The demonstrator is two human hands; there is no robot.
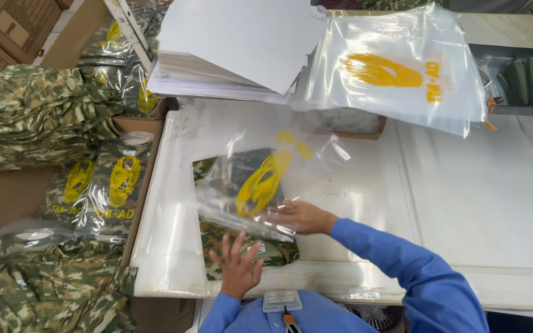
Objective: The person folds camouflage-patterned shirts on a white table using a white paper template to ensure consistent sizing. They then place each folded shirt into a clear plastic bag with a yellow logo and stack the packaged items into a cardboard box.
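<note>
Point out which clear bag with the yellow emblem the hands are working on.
The clear bag at the table's middle, half over a folded camouflage garment. The right hand grips it; the other bags lie stacked, untouched.

A garment packing workshop: heaps of folded camouflage shirts (29, 114) lie beside a white tabletop (464, 197), with bagged shirts (103, 188) in a cardboard box, a stack of printed clear plastic bags (402, 74), and white card sheets (235, 43).
</note>
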